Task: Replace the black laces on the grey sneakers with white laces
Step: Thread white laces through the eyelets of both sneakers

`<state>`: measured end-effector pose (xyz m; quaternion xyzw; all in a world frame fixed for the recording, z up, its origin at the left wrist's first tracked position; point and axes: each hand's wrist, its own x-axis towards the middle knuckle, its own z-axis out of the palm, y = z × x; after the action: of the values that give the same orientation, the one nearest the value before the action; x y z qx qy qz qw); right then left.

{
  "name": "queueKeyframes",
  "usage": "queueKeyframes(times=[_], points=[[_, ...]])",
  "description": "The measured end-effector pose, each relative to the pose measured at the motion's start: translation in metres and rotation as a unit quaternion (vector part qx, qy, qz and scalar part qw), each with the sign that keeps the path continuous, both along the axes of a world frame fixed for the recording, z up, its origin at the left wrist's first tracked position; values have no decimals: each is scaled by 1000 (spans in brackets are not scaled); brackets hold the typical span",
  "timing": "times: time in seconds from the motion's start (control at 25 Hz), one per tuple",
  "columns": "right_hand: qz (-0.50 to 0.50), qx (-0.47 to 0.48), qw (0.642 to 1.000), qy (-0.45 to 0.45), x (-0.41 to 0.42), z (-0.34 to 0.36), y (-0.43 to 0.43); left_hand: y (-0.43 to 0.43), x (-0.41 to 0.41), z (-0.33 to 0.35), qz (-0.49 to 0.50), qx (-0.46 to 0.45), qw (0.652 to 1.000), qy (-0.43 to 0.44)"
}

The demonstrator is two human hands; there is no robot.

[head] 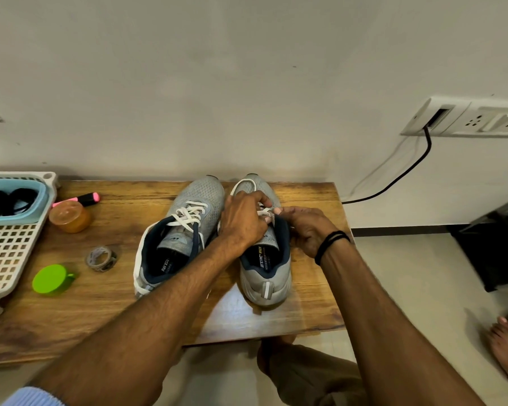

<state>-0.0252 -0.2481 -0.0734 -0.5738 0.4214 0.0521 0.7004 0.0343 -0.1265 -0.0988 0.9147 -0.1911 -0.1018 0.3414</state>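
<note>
both grey sneakers stood side by side on the wooden tabletop (100, 315), toes toward the wall. the left-hand sneaker (194, 194) already carried a white lace (189, 213) crossed through its eyelets and gathered at the top, so that shoe looked finished. the black laces (9, 200) lay coiled in a pale blue tray (43, 200) resting on the white slotted basket (9, 253) at the tabletop's left end, well apart from the shoes. from that i judged both sneakers had been stripped.

work was on the right-hand sneaker (266, 276). the left grip (242, 219), a bare hand, was curled over the tongue area, its fingers closed round the second white lace (237, 185). the right grip (308, 230), its wrist ringed with black bands, pinched the same lace just beside it. a loop of that lace lay slack over the toe. the hands hid how many eyelets were threaded, and i could not tell whether a bow was being formed or the last crossings pulled snug.

by my reading the job was in its closing stretch: what remained was tightening and tying this one shoe. a pink highlighter (82, 199), an orange jar (69, 216), a tape roll (101, 258) and a green cap (52, 279) sat between basket and shoes.
</note>
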Motion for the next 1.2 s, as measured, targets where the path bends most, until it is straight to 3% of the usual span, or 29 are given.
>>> queueKeyframes(times=[0.08, 0.28, 0.36, 0.44, 0.48, 0.52, 0.56, 0.6, 0.64, 0.72, 0.8, 0.92, 1.08, 1.2], points=[[-9, -18, 999, -25, 3, -5, 2, 2, 1, 2, -8, 8, 1000, 0], [5, -203, 979, 11, 14, -29, -6, 7, -14, 15, 21, 78, 997, 6], [-158, -267, 950, 31, 11, -18, -29, 9, -21, 18, 41, 61, 997, 3], [-408, -252, 877, -45, -1, 1, -60, 10, -23, 17, 60, 37, 997, -12], [-459, -206, 859, -89, -7, 9, -64, 9, -23, 17, 65, 25, 997, -12], [-453, -176, 866, -117, -11, 16, -60, 8, -23, 17, 69, 13, 997, -8], [-367, -202, 903, -96, -9, 19, -51, 7, -23, 18, 74, 1, 997, -3], [-221, -250, 941, -57, -6, 16, -41, 6, -24, 19, 80, -9, 997, -2], [-63, -290, 955, -18, -5, 15, -30, 6, -24, 19, 90, -17, 996, -5], [167, -290, 941, 51, -2, 11, -16, 9, -23, 19, 115, -26, 993, -17], [211, -254, 942, 65, -2, 15, -16, 13, -19, 18, 134, -29, 990, -18], [66, -296, 950, 79, -3, 26, -30, 17, -17, 19, 137, -21, 990, -17], [-264, -389, 879, 81, -11, 40, -49, 20, -18, 22, 135, 2, 991, -7], [-291, -421, 859, 7, -8, 43, -39, 18, -18, 22, 141, 7, 990, 2]])
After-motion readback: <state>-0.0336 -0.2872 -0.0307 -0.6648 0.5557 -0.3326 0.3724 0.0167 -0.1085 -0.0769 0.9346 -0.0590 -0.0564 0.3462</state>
